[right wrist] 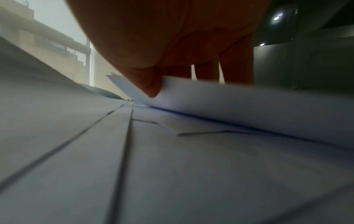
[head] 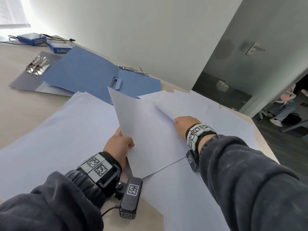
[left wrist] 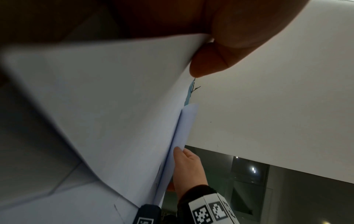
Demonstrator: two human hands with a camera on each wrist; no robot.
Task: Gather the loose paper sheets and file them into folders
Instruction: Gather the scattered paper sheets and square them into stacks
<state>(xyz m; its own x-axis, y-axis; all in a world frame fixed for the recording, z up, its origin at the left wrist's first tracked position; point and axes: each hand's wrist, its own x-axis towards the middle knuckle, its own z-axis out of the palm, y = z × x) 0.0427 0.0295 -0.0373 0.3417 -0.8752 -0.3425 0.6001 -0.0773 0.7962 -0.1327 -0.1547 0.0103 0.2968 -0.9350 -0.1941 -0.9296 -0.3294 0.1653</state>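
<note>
White paper sheets (head: 55,130) lie spread and overlapping over the table. My left hand (head: 119,144) pinches the left edge of one sheet (head: 146,130) and holds it tilted up off the pile; its thumb (left wrist: 208,60) lies on the paper's edge. My right hand (head: 182,125) pinches the near edge of another sheet (head: 176,104) on the right, with the thumb (right wrist: 151,84) curling that edge (right wrist: 239,104) upward. An open blue folder (head: 86,74) lies behind the sheets. To its left is an open grey folder (head: 21,80) with a metal clip (head: 37,65).
Two blue boxes (head: 30,39) with black cables sit at the table's far left. The table's right edge (head: 266,147) runs beside a grey door (head: 250,64). A person (head: 286,105) sits beyond the doorway. A white wall stands behind the folders.
</note>
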